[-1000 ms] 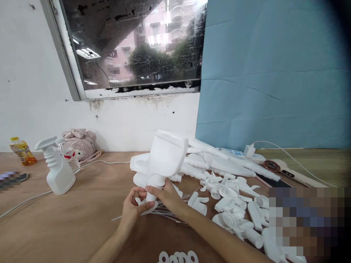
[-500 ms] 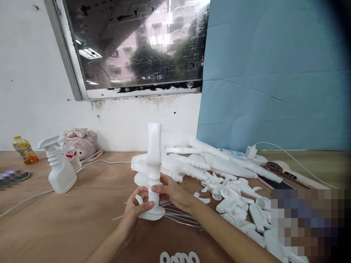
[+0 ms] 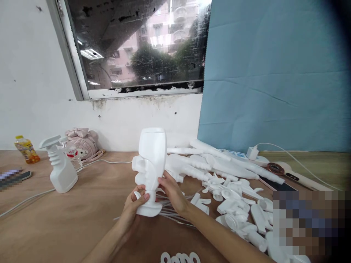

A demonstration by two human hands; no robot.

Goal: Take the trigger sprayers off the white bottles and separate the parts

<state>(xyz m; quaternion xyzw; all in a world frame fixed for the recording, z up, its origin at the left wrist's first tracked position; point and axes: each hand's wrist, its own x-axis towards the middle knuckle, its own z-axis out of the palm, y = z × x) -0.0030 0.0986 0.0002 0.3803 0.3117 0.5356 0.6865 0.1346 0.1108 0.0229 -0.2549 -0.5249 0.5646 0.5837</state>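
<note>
I hold a white plastic bottle-like part (image 3: pixel 151 157) upright over the wooden table (image 3: pixel 68 219), its wide flat body on top and its narrow ribbed neck and round foot below. My left hand (image 3: pixel 134 206) is closed around the foot and lower neck from the left. My right hand (image 3: pixel 171 191) grips the neck from the right, fingers pressed to it. A small white piece sits by my left fingers. Thin white tubes (image 3: pixel 175 213) lie under the hands.
A pile of white plastic parts (image 3: pixel 233 193) spreads to the right. A white spray bottle (image 3: pixel 61 170), a pink pouch (image 3: pixel 82 142), an orange drink bottle (image 3: pixel 26 149) and a white cable lie on the left. White rings (image 3: pixel 179 257) sit at the near edge. A blue panel stands behind.
The white part has turned about its upright axis in my hands: broad side, then narrow edge, now broad face again. Both hands kept their grip on its neck.
</note>
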